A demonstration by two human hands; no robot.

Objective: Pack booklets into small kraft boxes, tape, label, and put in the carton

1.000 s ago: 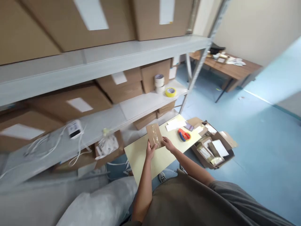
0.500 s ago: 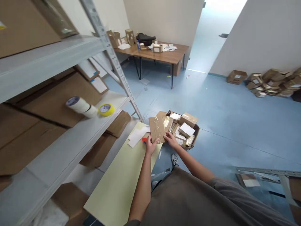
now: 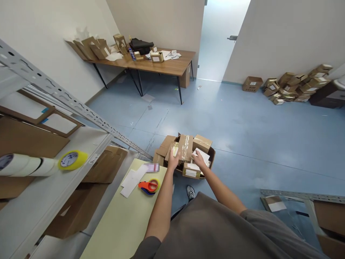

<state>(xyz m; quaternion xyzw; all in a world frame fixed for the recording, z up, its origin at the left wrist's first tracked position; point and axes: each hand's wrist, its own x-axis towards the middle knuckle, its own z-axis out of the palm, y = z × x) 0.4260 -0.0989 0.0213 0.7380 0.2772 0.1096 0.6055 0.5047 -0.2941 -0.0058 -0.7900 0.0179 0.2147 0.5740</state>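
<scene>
A taped brown cardboard box (image 3: 185, 146) rests on top of the boxes heaped in a large open carton (image 3: 212, 157). At its lower left edge is my left hand (image 3: 173, 160), thumb and fingers apart, not wrapped round it. My right hand (image 3: 198, 159) is just right of the box, its fingers loosely spread over a white-topped box (image 3: 202, 155). Whether its fingertips touch either box I cannot tell. Another brown box (image 3: 202, 142) lies at the back of the carton, and a labelled box (image 3: 191, 172) sits at the front.
Left of the carton, a pale yellow board (image 3: 115, 216) bears white paper strips (image 3: 133, 181) and an orange tape dispenser (image 3: 148, 185). A metal shelf (image 3: 61, 187) with tape rolls stands on the left. A wooden table (image 3: 161, 65) and stacked boxes (image 3: 296, 86) are farther off.
Both hands have carried the taped box from above the board's edge rightward and down onto the heap in the carton. My hands have loosened around it. The view has turned left.
</scene>
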